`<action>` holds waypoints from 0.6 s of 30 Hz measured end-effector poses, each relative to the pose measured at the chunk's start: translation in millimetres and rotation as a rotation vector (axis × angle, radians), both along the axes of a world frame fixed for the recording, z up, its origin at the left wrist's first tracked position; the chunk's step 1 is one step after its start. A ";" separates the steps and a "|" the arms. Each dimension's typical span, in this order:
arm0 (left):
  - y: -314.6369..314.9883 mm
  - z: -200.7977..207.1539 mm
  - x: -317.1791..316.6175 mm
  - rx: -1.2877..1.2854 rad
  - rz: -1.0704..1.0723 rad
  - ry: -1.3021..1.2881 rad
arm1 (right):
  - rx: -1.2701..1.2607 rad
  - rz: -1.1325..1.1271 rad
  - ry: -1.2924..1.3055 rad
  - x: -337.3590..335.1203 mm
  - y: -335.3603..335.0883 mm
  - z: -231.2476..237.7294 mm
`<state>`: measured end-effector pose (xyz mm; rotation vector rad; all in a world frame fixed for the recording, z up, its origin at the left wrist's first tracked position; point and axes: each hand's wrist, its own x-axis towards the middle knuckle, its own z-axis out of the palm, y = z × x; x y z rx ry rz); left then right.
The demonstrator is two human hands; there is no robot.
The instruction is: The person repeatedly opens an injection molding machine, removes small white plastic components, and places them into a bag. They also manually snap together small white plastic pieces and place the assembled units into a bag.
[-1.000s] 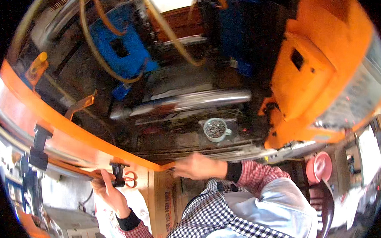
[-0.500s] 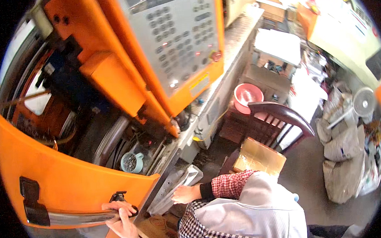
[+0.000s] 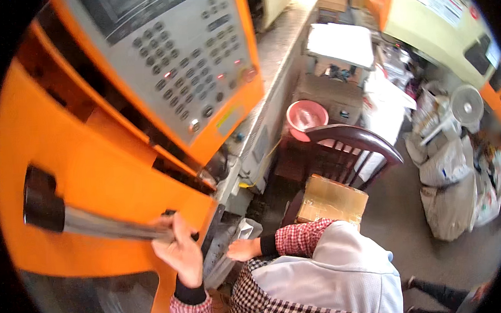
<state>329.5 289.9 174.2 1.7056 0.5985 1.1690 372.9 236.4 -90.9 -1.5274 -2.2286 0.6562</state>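
Observation:
My left hand [image 3: 179, 251] is closed around the right end of a metal bar handle [image 3: 108, 227] on an orange machine door [image 3: 91, 183]. A black bracket [image 3: 41, 198] holds the handle's other end. My right hand [image 3: 243, 250] is low in front of my body, close to a clear plastic bag [image 3: 222, 256] beside the machine. Its fingers point down and away, so their shape is mostly hidden. Above the door stands a control panel [image 3: 193, 62] with round buttons, a few lit red, in an orange frame.
To the right are a dark wooden chair [image 3: 352, 136] with a cardboard box [image 3: 332, 198] on it, and a pink basin [image 3: 306, 118]. Full sacks [image 3: 448, 202] and a white fan [image 3: 466, 107] stand farther right. Another person's legs [image 3: 439, 294] show at the lower right.
The orange door has moved across the machine opening toward the control panel, my left hand going with its handle. The machine's inside and the cup in it are covered now. My right hand stays low.

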 end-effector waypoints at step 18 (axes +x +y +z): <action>15.7 -16.0 59.8 0.669 0.188 -0.055 | -0.189 0.620 -0.310 -60.6 69.0 6.4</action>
